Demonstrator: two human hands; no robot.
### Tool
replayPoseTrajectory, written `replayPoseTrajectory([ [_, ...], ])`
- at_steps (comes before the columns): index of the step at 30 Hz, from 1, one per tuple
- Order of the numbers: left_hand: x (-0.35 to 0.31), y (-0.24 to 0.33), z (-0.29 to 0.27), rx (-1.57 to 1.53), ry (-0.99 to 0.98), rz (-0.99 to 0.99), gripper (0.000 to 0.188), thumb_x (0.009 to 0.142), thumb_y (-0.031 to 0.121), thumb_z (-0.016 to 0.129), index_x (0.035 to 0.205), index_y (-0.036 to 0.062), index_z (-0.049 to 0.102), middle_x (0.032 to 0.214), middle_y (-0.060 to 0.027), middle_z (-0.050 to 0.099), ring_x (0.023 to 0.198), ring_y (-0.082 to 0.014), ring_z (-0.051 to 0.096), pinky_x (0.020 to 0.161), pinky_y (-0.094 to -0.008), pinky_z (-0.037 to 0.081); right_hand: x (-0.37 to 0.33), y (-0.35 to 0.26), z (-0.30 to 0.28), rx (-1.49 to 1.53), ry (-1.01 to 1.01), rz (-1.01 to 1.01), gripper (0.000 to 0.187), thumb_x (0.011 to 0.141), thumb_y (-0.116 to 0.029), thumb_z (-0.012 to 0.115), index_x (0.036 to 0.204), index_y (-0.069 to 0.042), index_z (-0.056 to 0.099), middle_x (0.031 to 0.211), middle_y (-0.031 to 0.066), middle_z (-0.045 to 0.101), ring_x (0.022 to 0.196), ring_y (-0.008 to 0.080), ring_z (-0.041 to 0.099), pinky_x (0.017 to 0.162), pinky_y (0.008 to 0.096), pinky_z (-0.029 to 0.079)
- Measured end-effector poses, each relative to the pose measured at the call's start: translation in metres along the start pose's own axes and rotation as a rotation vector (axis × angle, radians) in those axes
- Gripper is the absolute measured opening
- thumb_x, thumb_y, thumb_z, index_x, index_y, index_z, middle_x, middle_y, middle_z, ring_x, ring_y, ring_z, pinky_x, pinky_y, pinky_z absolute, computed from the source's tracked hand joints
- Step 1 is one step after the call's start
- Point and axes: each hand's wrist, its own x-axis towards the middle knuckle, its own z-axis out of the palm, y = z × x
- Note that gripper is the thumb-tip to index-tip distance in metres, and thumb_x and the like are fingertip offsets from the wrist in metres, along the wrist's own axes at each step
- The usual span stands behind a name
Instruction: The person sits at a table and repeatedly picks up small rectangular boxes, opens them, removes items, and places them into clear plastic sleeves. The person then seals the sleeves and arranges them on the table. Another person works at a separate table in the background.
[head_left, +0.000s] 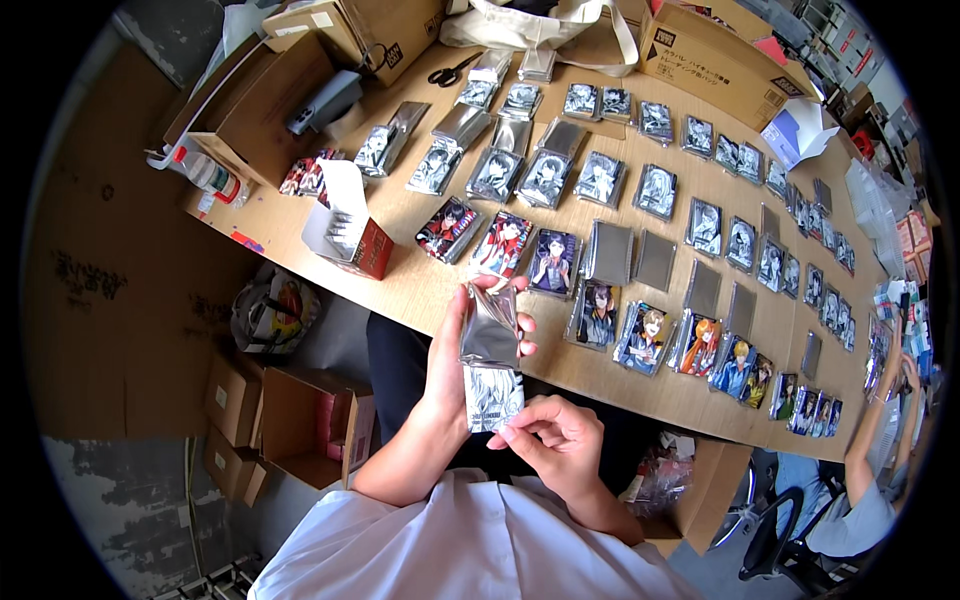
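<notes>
My left hand (445,365) is closed around a shiny silver foil packet (490,335), held upright over my lap at the table's near edge. Out of its lower end sticks a black-and-white picture card (492,395) with a line-drawn character. My right hand (556,440) pinches that card's lower right corner between thumb and fingers. Just beyond my left fingertips lies a red-toned character card stack (503,245), beside a purple-toned one (554,262). How much of the card is still inside the foil is hidden.
Rows of card stacks and foil packets cover the wooden table (400,290). At left stand an open red-and-white box (350,240), a water bottle (212,178) and a cardboard box (265,110). Scissors (453,70) lie at the back. Another person's arm (870,420) reaches in at far right.
</notes>
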Motion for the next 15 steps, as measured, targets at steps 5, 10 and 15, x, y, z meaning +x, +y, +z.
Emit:
replayPoseTrajectory([
  [5,-0.0011,-0.0016,-0.0012,-0.090,-0.031,-0.100,0.040,0.116,0.047,0.041,0.134,0.0142,0.052,0.144,-0.0207,0.060,0.097,-0.0290,0.068,0.079,-0.0421,0.059,-0.0003,0.0000,0.0003,-0.050,-0.005,-0.031,0.008,0.098,0.008,0.072,0.103,0.009,0.066,0.096,0.0180,0.073,0.089,0.0249,0.079,0.081,0.0326,0.065],
  [10,-0.0031,-0.0028,-0.0030,-0.082,-0.044,-0.092,0.043,0.114,0.051,0.043,0.136,0.0151,0.052,0.145,-0.0204,0.060,0.097,-0.0296,0.068,0.078,-0.0423,0.060,-0.0041,0.0061,0.0004,-0.041,0.010,-0.035,0.010,0.098,0.008,0.072,0.105,0.009,0.065,0.096,0.0184,0.073,0.088,0.0249,0.079,0.081,0.0324,0.065],
  [15,-0.0075,-0.0022,-0.0041,-0.047,-0.065,-0.091,0.055,0.114,0.055,0.040,0.153,0.0167,0.040,0.144,-0.0206,0.059,0.092,-0.0300,0.070,0.074,-0.0426,0.063,-0.0044,0.0073,0.0014,-0.036,0.021,-0.026,0.011,0.098,0.009,0.072,0.105,0.009,0.064,0.096,0.0186,0.073,0.089,0.0252,0.079,0.082,0.0327,0.065],
])
